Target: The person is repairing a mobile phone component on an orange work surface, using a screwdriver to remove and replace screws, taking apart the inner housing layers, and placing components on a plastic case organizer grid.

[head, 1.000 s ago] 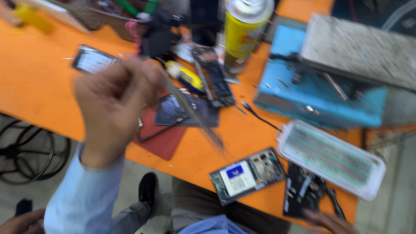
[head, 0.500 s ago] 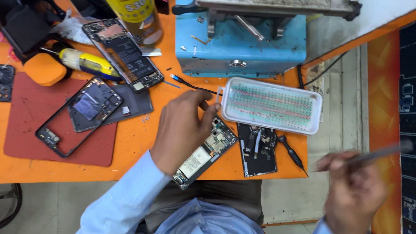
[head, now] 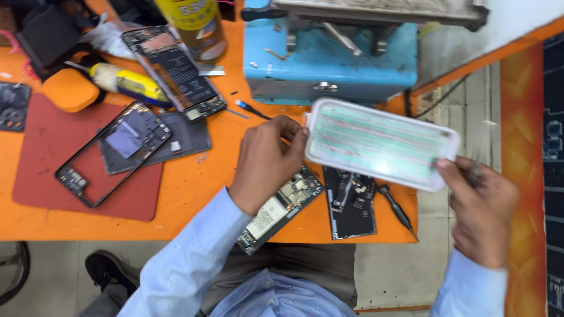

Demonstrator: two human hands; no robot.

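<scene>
Held thing: a clear, flat, rounded-rectangle plastic case (head: pixel 380 142) with faint rows of small green and pink bits showing through it; what they are is too blurred to tell.
Long axis: it runs left to right across the view, the right end tipped slightly lower; its broad face looks up at the camera.
Where it is: raised over the right edge of the counter, in front of the blue machine, above the dark parts lying there.
Left hand (head: pixel 266 164): fingers curled on the case's left short end, thumb side against its rim.
Right hand (head: pixel 480 206): off the counter's right edge, fingertips pinching the case's lower right corner.
Hands: well apart, both clamped on the case, one at each end.
Counter (head: pixel 194 180): orange, cluttered top; pale tiled floor shows below and to the right.
Far left: a dark red mat (head: pixel 38 162) with a black phone frame (head: pixel 110 152) lying slantwise, half on it.
Behind the frame: an opened phone (head: pixel 172 70), a yellow-handled tool (head: pixel 125 82) and a yellow spray can (head: pixel 190 18).
Centre back: a blue metal machine (head: pixel 329 57) with a grey top.
Under the left wrist: a phone circuit board (head: pixel 277 208) overhanging the near edge.
Beside it, to the right: a black phone back panel (head: pixel 352 201) and a small dark screwdriver (head: pixel 396 209).
</scene>
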